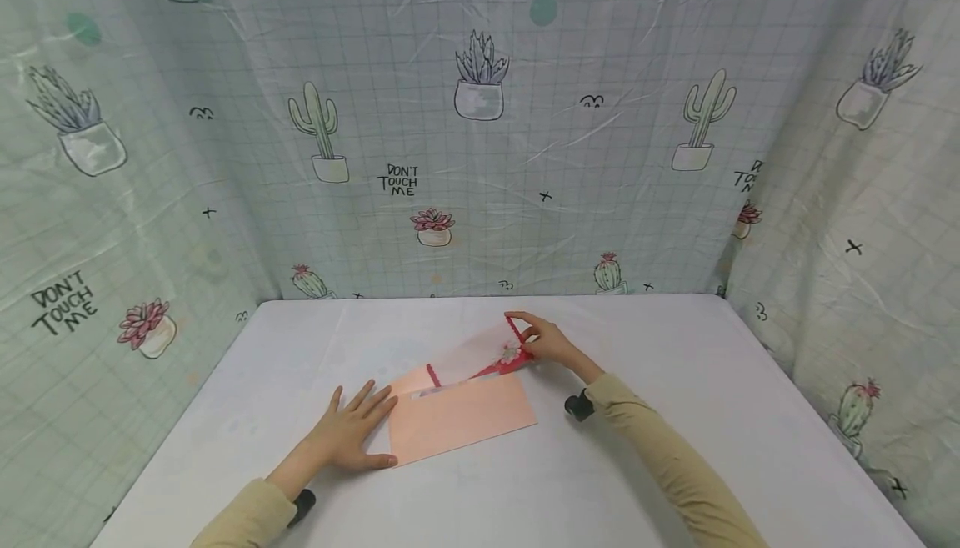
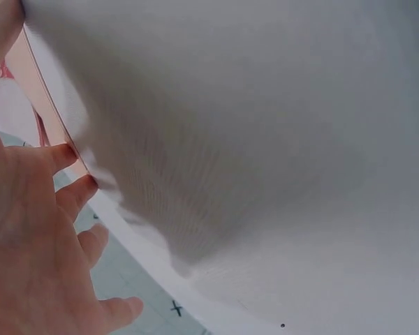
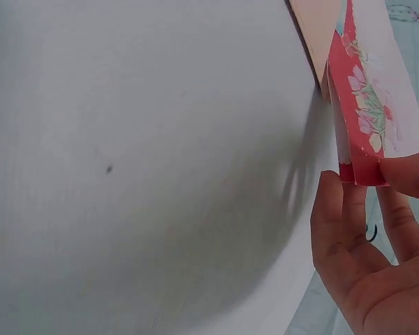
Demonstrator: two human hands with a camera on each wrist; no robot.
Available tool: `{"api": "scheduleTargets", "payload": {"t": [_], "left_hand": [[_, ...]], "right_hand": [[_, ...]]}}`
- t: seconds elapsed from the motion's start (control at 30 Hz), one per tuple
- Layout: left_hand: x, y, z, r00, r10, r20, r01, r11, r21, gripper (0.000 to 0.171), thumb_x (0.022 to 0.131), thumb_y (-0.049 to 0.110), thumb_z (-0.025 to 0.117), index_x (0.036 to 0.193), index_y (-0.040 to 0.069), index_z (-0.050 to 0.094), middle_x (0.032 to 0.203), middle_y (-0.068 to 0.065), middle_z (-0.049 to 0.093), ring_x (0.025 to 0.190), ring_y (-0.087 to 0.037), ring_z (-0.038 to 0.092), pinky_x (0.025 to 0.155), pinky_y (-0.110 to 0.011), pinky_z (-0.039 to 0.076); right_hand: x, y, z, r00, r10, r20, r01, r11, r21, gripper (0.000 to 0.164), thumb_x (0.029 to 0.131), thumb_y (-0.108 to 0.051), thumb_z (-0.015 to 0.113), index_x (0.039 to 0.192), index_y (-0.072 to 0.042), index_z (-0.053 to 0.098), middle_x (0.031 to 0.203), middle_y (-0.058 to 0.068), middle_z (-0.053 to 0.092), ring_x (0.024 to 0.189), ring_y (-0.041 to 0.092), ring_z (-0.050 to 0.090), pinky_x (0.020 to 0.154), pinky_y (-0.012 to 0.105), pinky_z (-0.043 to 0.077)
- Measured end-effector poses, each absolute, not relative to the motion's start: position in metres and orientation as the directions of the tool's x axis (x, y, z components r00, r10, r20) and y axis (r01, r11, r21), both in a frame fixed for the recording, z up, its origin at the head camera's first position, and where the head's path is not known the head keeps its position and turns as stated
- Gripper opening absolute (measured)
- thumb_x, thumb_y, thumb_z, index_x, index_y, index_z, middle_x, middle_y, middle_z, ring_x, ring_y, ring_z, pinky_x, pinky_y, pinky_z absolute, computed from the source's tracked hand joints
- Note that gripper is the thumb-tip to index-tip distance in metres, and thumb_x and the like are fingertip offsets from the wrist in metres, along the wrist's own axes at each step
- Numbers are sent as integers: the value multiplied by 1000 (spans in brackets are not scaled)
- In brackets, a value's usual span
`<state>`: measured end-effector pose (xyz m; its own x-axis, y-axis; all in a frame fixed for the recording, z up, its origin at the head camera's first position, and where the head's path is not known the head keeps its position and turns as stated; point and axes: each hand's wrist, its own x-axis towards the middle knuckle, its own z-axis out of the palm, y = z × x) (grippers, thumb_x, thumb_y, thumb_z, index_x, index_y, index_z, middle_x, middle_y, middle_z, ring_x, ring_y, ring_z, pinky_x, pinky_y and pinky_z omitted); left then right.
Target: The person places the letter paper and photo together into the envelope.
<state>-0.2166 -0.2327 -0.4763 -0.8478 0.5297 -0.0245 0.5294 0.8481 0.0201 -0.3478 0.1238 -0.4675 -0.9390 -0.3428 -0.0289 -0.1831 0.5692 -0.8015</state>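
Observation:
A peach envelope (image 1: 461, 421) lies on the white table with its long opening on the far side. My left hand (image 1: 348, 435) has its fingers spread, and the fingertips and thumb touch the envelope's left edge; the left wrist view also shows the envelope (image 2: 40, 87) under those fingertips. From the opening rises a white and red greeting card (image 1: 474, 352) with flowers printed on it. Its lower part is hidden by the envelope. With thumb and fingers my right hand (image 1: 551, 342) pinches the right end of the card (image 3: 366, 105).
The white table (image 1: 637, 465) extends around both hands. Behind it and at both sides hangs a curtain (image 1: 547, 256) printed with cacti and potted plants. A dark wrist camera (image 1: 579, 405) sits by the right wrist, and another dark camera (image 1: 302, 508) is at the left wrist.

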Motion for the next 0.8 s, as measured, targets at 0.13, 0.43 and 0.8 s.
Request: {"api": "scheduleTargets", "payload": {"t": [0.13, 0.43, 0.8], "left_hand": [[-216, -233, -477, -849, 529, -15, 528, 849, 26, 89, 71, 68, 52, 135, 10, 37, 143, -10, 35, 133, -37, 24, 97, -69, 16], [-216, -232, -477, -855, 519, -16, 519, 855, 9, 89, 70, 70, 51, 136, 11, 37, 143, -9, 34, 134, -36, 24, 97, -69, 16], [-216, -232, -477, -855, 519, -18, 518, 855, 21, 89, 70, 69, 52, 136, 11, 37, 143, -9, 34, 134, -37, 24, 97, -69, 16]], "right_hand": [[-345, 119, -467, -933, -360, -9, -218, 584, -782, 61, 81, 4, 55, 132, -25, 41, 93, 14, 62, 57, 12, 50, 48, 26, 45], [-343, 113, -466, -929, -370, 8, -240, 587, -773, 58, 80, 2, 57, 130, -24, 44, 88, 13, 63, 64, 14, 56, 49, 25, 46], [-342, 104, -470, -943, -333, 10, -221, 603, -767, 44, 86, -8, 57, 124, -29, 49, 89, 8, 62, 63, 14, 52, 51, 23, 48]]}}
